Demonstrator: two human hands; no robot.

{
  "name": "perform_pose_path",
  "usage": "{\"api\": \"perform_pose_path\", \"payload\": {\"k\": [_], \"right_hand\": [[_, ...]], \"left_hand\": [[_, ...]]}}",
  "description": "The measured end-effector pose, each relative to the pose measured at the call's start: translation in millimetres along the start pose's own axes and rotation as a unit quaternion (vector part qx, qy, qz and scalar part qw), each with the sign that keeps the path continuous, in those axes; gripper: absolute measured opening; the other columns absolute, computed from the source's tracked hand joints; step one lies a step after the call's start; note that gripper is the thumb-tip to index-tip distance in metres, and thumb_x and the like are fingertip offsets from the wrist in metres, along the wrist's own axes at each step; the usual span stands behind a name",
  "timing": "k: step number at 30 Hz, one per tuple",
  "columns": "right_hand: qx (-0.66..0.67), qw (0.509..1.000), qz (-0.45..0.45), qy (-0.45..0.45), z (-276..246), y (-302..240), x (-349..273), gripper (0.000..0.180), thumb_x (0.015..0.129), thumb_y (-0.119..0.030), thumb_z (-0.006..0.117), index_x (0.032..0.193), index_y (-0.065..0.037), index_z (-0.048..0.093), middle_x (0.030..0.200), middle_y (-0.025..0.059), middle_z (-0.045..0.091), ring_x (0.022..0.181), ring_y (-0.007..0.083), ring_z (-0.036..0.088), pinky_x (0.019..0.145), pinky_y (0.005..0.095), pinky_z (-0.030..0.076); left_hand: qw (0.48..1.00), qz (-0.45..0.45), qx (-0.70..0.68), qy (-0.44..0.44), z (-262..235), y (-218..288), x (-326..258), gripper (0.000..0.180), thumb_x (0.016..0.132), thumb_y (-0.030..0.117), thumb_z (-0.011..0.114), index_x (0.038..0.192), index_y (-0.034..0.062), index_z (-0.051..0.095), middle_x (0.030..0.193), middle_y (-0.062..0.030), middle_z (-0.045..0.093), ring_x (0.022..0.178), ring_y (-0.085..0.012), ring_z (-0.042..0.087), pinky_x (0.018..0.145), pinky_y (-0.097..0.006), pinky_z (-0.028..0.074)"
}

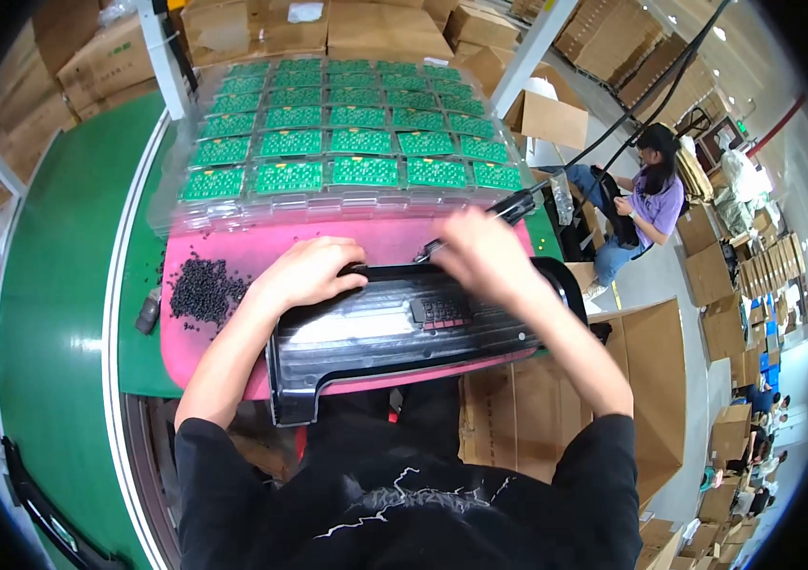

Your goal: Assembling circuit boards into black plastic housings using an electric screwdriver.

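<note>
A long black plastic housing (375, 328), shaped like a shallow tray, lies across the near edge of the pink mat, partly over my lap. A small dark block with a reddish edge (444, 313) sits inside it. My left hand (319, 271) is curled over the housing's far rim, fingers closed on it. My right hand (480, 255) is blurred above the far rim, right of the middle. Just behind it is a black electric screwdriver (514, 206) with a cable. The blur hides whether my fingers grip the screwdriver.
A pile of small black screws (206, 293) lies on the pink mat (366, 237). Green circuit boards (364, 171) in clear trays stand behind. An open cardboard box (646, 380) stands at my right. A seated person (656, 185) is farther right. The green bench (67, 285) runs left.
</note>
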State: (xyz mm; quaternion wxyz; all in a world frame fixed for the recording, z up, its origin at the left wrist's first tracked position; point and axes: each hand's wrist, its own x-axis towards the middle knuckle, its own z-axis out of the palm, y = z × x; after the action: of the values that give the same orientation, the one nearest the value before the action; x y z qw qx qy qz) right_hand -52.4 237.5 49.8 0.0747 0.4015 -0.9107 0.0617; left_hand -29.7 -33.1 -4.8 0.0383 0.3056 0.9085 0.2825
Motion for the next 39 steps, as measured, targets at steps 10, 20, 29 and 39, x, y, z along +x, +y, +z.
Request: {"api": "perform_pose_path", "payload": {"k": [10,20,29,39], "right_hand": [[0.006,0.991,0.113,-0.066,22.5,101.5,98.2,0.063,0.08,-0.022,0.075,0.135,-0.008,0.049,0.118,0.0141,0.066,0.116,0.0343,0.058,0.099,0.0452,0.043],[-0.062,0.97,0.13,-0.197,10.1,87.3,110.8,0.05,0.085,-0.022,0.069,0.132,-0.013,0.055,0.116,0.0169,0.065,0.111,0.0348,0.062,0.093,0.0449,0.051],[0.053,0.99,0.109,-0.078,8.1,88.9,76.8,0.069,0.084,-0.009,0.068,0.145,-0.008,0.035,0.122,0.0154,0.064,0.114,0.0341,0.06,0.097,0.0412,0.049],[0.632,0.742,0.002,0.224,-11.9,-15.3,-9.9,0.072,0.083,-0.001,0.07,0.145,-0.004,0.033,0.124,0.0164,0.057,0.115,0.0227,0.058,0.1,0.0362,0.049]], "left_hand": [[1.0,0.008,0.005,0.018,3.1,0.1,-2.2,0.029,0.086,0.028,0.067,0.097,0.0008,0.064,0.095,-0.0155,0.064,0.093,-0.0365,0.062,0.08,-0.045,0.049],[0.999,0.004,0.032,0.009,3.0,-2.6,1.6,0.03,0.088,0.028,0.063,0.103,0.0026,0.066,0.102,-0.0161,0.066,0.099,-0.0357,0.063,0.084,-0.045,0.051],[1.0,0.015,0.01,0.008,4.1,1.3,3.4,0.028,0.086,0.024,0.068,0.096,-0.0019,0.065,0.095,-0.0181,0.066,0.094,-0.0371,0.062,0.082,-0.042,0.05],[0.93,0.03,-0.339,0.139,-22.7,57.0,10.1,0.062,0.074,0.012,0.081,0.131,0.0047,0.056,0.11,-0.0084,0.068,0.101,-0.016,0.063,0.085,-0.031,0.052]]}}
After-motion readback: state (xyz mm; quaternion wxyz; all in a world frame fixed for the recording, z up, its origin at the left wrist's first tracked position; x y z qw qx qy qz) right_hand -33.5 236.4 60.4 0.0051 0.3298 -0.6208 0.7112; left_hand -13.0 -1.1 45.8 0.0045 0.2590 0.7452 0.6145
